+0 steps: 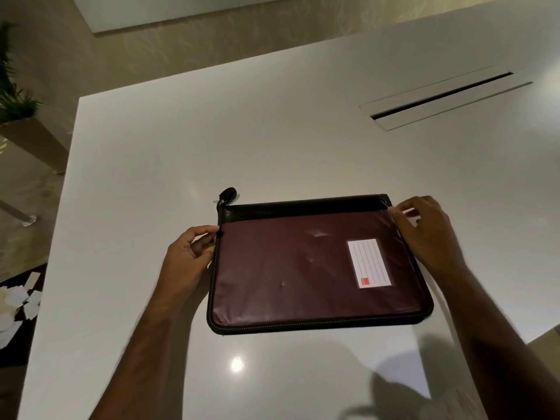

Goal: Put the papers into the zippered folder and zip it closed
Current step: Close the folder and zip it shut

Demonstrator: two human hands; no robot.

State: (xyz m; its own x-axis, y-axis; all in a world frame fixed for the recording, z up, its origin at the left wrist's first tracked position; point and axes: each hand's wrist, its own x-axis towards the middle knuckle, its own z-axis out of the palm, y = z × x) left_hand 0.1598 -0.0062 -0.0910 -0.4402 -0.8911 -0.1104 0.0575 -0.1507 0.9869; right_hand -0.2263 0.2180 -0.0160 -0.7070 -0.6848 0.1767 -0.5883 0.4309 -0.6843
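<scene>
A maroon zippered folder (pixel 288 268) with black trim lies flat on the white table (pixel 212 140), cover down, a white label card (pixel 368 263) on its right side. A black zipper pull tab (pixel 227 195) sticks out at its far left corner. My left hand (pixel 189 259) pinches the folder's left edge near the zipper. My right hand (pixel 424 231) grips the far right corner of the folder. No loose papers show on the table; whether any are inside is hidden.
A long cable slot (pixel 442 97) is cut into the table at the far right. White paper scraps (pixel 18 301) lie on the floor at the left. A potted plant (pixel 12 86) stands beyond the table's left edge.
</scene>
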